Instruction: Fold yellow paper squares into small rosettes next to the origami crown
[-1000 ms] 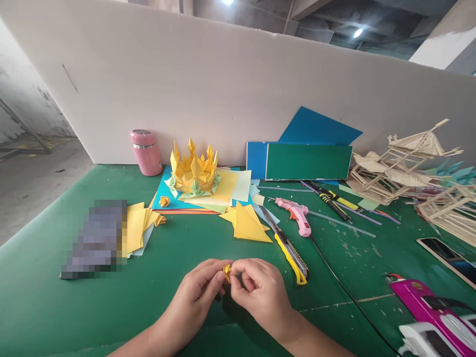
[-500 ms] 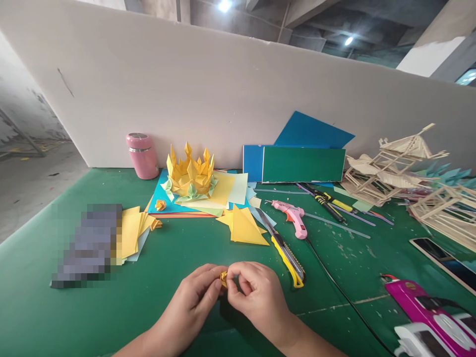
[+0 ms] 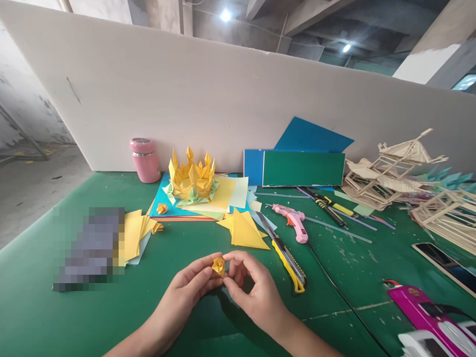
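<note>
Pink flask [image 3: 146, 161] on the counter [image 3: 92, 322] at left; then the left hand [image 3: 193, 280], fingers pinching the rose [image 3: 218, 267]. Too stubby to show a long axis, it lies rightward at their tips; the right hand [image 3: 251, 282], fingers parted, curves just beside it.

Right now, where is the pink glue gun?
In the head view, the glue gun lies right of centre on the table, beside the utility knife.

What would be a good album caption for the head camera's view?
Left fingers hold a folded yellow paper rose, right fingers close beside it; beyond stands a yellow origami crown.
</note>
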A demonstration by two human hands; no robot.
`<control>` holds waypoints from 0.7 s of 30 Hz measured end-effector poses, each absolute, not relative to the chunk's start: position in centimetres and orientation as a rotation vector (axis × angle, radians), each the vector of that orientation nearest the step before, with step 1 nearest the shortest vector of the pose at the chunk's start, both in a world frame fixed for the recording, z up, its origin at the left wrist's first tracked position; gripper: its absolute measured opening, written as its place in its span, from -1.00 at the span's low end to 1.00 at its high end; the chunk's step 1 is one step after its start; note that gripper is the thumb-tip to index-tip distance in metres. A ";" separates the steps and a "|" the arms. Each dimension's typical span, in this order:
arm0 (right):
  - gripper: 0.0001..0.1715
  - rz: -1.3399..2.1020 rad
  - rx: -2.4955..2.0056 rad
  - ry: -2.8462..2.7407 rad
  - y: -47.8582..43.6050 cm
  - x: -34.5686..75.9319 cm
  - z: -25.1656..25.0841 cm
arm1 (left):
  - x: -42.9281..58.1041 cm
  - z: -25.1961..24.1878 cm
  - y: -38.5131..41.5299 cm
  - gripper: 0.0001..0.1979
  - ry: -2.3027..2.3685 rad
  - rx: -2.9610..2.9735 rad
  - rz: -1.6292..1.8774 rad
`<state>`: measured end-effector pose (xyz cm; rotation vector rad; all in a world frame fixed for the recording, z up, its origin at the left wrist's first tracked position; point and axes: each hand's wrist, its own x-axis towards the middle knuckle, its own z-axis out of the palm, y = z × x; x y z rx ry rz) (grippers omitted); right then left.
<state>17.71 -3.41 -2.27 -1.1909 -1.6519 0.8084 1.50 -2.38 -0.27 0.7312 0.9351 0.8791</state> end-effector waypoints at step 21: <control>-0.83 0.693 -1.127 -1.666 -3.4 18.1 -2.1 | 2.1 -0.7 -2.2 -0.67 0.900 0.958 0.927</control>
